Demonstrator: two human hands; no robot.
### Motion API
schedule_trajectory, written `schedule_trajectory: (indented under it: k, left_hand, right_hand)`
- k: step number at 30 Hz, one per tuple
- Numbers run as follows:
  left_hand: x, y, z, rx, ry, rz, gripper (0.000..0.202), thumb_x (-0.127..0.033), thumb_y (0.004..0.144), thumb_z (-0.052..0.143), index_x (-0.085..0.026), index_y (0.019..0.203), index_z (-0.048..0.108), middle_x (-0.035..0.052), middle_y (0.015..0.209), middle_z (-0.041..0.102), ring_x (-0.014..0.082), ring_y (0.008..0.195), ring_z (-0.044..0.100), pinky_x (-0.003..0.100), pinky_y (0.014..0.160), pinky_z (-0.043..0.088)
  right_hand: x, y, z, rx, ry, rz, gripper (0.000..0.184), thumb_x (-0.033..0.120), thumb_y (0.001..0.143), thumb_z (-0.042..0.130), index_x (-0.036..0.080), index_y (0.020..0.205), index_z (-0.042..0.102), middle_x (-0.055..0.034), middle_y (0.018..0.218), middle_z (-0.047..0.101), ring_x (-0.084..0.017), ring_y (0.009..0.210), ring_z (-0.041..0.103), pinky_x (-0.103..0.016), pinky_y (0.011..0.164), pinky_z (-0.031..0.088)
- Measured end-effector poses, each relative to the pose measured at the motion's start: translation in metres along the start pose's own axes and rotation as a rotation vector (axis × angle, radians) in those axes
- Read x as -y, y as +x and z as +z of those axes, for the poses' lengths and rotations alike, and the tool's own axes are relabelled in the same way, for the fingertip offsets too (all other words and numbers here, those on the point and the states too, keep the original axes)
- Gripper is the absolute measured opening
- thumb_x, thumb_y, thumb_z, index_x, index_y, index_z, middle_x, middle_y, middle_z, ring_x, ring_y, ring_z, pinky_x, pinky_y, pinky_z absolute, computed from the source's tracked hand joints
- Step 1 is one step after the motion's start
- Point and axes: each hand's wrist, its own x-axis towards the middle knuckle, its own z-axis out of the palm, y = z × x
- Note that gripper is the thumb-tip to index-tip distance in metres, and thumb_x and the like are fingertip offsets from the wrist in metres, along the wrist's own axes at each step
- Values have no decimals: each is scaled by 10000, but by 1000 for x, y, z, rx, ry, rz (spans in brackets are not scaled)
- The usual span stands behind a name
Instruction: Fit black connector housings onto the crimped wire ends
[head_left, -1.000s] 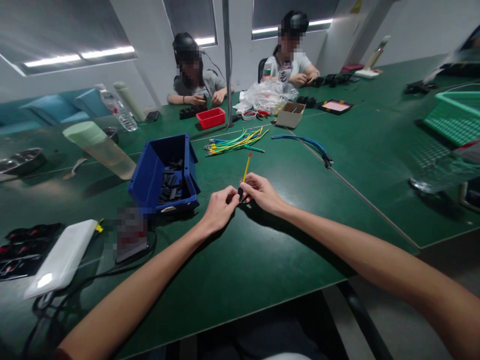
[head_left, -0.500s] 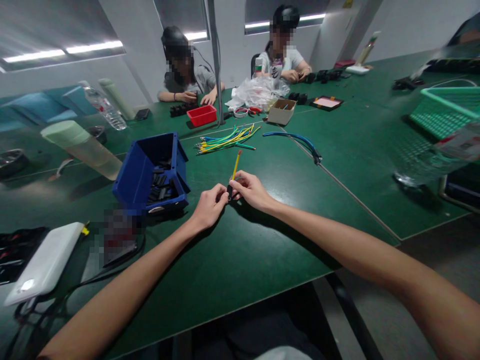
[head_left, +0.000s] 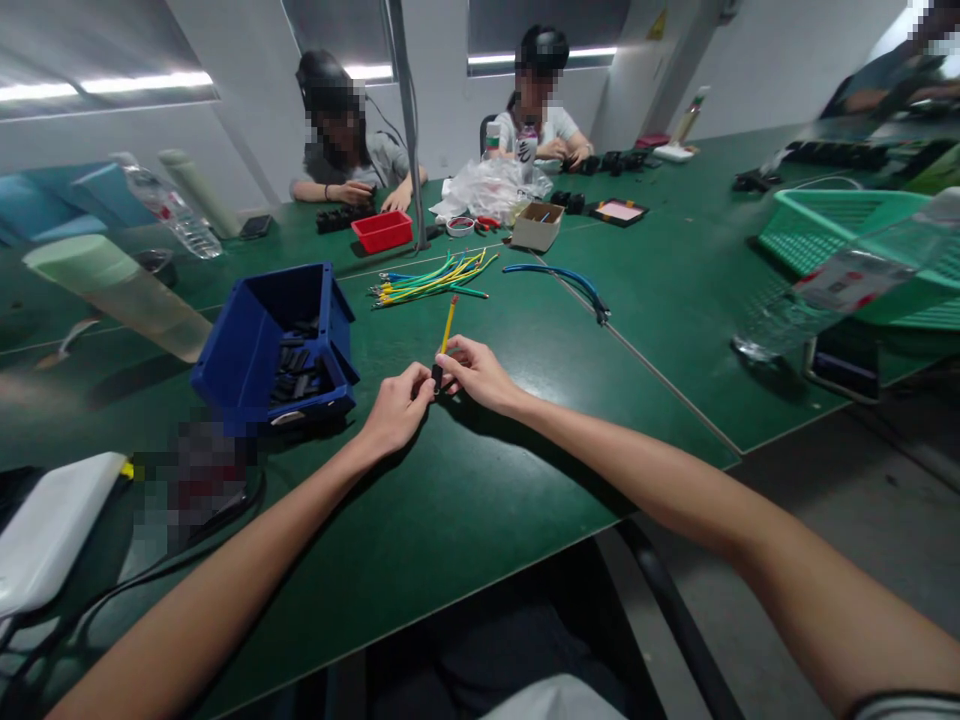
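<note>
A thin, straight yellow wire (head_left: 449, 326) with a reddish tip rises slightly tilted from a short black sleeve (head_left: 437, 379) just over the worktop (head_left: 480, 500), the left hand (head_left: 396, 408) pinching the sleeve and the right hand (head_left: 480, 374) the wire between narrowed fingers, near a blue bin (head_left: 238, 335) of loose black pieces (head_left: 295, 378) and, farther off, a red tray (head_left: 382, 234).

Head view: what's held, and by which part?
A black piece with a yellow wire rising from it: right hand pinching near where they meet, left hand at the piece's lower end.
</note>
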Motion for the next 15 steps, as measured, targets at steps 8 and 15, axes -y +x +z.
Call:
schedule_trajectory:
  k: [8,15]
  left_hand:
    - [1,3,2,18,63,31,221,-298,912,396,-181,759,505,-21,653,524,131,599,476,256,602,347]
    - [5,2,4,44,81,10,217,-318,902,412,-177,786,529,-2,694,598,128,612,517,242,590,352]
  right_hand:
    - [-1,-3,-1,12,-13,-20,245,421,858,584,205,951,513,34,673,618,-119,605,640,-261,578,558]
    - [-2,-10,1,-11,-61,-37,383,369,759,702,218,1036,485,37,741,619,-133,621,638,-274,571,548]
